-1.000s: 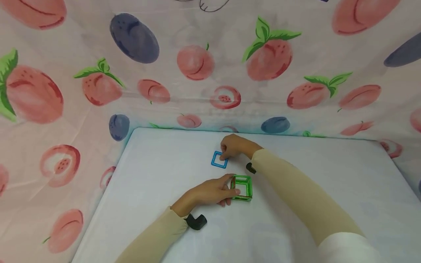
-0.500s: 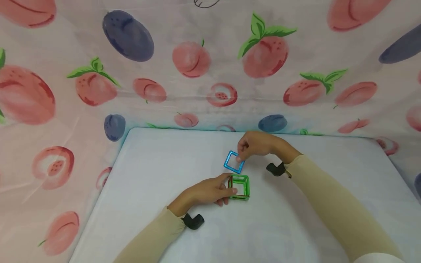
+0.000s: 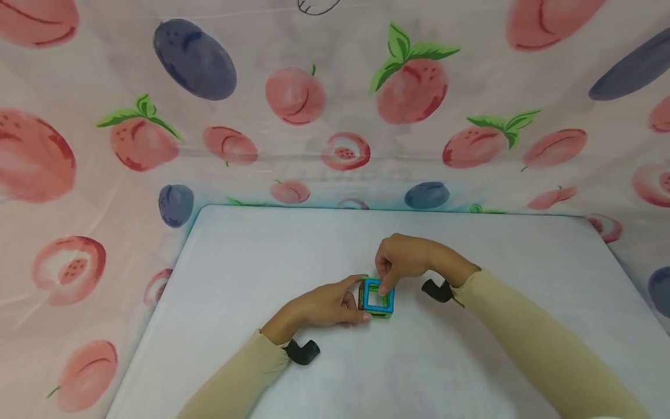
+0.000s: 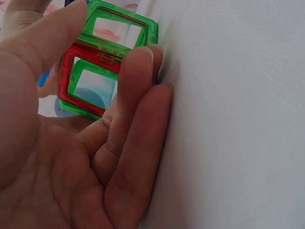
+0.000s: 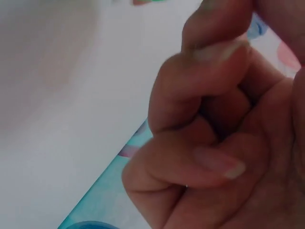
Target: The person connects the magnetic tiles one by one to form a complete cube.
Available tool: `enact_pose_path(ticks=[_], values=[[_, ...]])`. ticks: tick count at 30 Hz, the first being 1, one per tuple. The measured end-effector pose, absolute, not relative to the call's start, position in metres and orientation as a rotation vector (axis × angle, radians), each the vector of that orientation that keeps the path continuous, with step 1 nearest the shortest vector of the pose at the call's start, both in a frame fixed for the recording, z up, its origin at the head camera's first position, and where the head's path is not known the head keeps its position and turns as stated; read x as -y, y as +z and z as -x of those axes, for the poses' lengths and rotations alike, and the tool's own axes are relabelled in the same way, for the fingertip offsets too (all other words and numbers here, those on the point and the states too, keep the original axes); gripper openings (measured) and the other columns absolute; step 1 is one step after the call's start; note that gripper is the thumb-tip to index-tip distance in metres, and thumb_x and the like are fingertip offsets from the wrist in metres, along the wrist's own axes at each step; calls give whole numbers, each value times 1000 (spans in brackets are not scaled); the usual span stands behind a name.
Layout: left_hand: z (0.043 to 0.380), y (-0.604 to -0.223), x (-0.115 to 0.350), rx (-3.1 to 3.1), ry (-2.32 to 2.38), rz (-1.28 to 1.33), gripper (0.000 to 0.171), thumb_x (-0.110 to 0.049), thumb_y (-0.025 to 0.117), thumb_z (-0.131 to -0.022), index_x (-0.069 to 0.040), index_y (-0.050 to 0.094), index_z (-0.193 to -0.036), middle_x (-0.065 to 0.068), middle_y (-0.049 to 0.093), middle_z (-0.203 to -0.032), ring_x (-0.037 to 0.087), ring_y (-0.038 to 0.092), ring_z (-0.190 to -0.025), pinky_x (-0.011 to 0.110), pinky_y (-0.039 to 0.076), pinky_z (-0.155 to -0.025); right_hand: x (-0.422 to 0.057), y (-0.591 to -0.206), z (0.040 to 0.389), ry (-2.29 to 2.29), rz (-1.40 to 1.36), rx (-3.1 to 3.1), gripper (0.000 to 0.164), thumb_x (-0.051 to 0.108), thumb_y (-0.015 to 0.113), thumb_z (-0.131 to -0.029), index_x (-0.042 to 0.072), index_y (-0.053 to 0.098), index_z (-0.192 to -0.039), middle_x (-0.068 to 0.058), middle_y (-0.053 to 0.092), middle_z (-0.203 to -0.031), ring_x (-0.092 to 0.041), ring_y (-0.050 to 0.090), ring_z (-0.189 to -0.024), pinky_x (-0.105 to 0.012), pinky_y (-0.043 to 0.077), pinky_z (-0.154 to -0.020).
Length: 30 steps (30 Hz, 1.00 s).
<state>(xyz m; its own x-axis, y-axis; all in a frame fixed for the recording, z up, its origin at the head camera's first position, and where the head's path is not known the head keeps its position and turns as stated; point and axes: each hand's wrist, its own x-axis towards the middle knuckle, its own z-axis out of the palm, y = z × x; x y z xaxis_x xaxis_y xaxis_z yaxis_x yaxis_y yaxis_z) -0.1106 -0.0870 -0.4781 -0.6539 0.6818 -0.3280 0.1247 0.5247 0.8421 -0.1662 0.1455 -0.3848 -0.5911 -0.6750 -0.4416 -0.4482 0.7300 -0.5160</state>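
Note:
A small open-framed cube of green and red magnetic tiles sits on the white table. My left hand holds it from the left, index finger at its far edge and thumb at its near edge. In the left wrist view a red tile and a green tile show beyond the curled fingers. A blue square magnetic tile lies flat over the cube's top, lined up with its edges. My right hand pinches that tile at its right side; the right wrist view shows only curled fingers, the tile hidden.
The white table ends at a fruit-printed cloth hanging behind and to the left. A black curved piece sticks out at the left wrist, another black piece at the right wrist.
My right hand has brought the blue tile from the table behind the cube toward me and onto the cube's top. The left thumb has shifted from over the top to the near edge.

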Motion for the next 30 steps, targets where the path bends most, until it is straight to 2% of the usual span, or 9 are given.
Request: enact_pose_path(ticks=[6,11,14,17,21,23,25,30], values=[[114,-478,87,-2091,1134,-660,78,-45,76,-91,-27,35,-154,-3,71,-80,12,67,-73,28,49,-81,-148,-394,163,-512,849,-2432,26,35,88,-80,19,68,-75,8,58,-65,-9,51,-64,-26,44,-59],[114,-475,88,-2001,1197,-602,84,-41,76,-92,-25,27,-159,1,72,-87,15,67,-76,30,51,-78,-163,-404,143,-716,647,-2587,23,42,76,-92,20,68,-91,5,64,-72,-13,54,-68,-29,46,-61],[114,-471,89,-1944,1259,-560,77,-40,70,-97,-28,26,-159,5,71,-92,20,67,-72,32,55,-74,-173,-412,125,-886,415,-2553,28,44,65,-100,17,67,-108,-1,71,-76,-16,52,-62,-31,44,-58],[112,-464,87,-1943,1321,-508,60,-43,63,-102,-32,36,-155,8,71,-97,23,67,-67,35,58,-67,-183,-420,109,-1051,236,-2407,38,46,58,-103,17,62,-127,-5,76,-82,-17,48,-56,-30,39,-55],[108,-452,83,-2001,1387,-414,44,-43,62,-102,-32,53,-143,10,73,-95,22,67,-65,36,59,-62,-187,-430,97,-1244,190,-2238,46,44,57,-104,17,56,-142,-12,78,-91,-16,44,-52,-26,36,-51],[107,-451,81,-2016,1427,-369,39,-40,64,-101,-30,58,-138,11,73,-89,21,67,-64,35,59,-62,-186,-435,94,-1342,181,-2160,48,41,57,-105,16,55,-145,-13,77,-92,-15,44,-52,-25,35,-50],[107,-455,78,-1995,1481,-324,36,-37,66,-101,-27,61,-135,10,73,-84,20,67,-64,34,60,-62,-184,-441,92,-1429,149,-2085,49,41,59,-104,15,55,-145,-9,72,-83,-14,44,-53,-24,35,-50],[106,-463,72,-1860,1621,-257,35,-28,67,-100,-19,62,-134,5,73,-85,16,67,-67,33,61,-67,-183,-453,89,-1631,62,-1903,49,36,61,-103,10,56,-144,4,45,-65,-10,43,-54,-22,33,-49]])
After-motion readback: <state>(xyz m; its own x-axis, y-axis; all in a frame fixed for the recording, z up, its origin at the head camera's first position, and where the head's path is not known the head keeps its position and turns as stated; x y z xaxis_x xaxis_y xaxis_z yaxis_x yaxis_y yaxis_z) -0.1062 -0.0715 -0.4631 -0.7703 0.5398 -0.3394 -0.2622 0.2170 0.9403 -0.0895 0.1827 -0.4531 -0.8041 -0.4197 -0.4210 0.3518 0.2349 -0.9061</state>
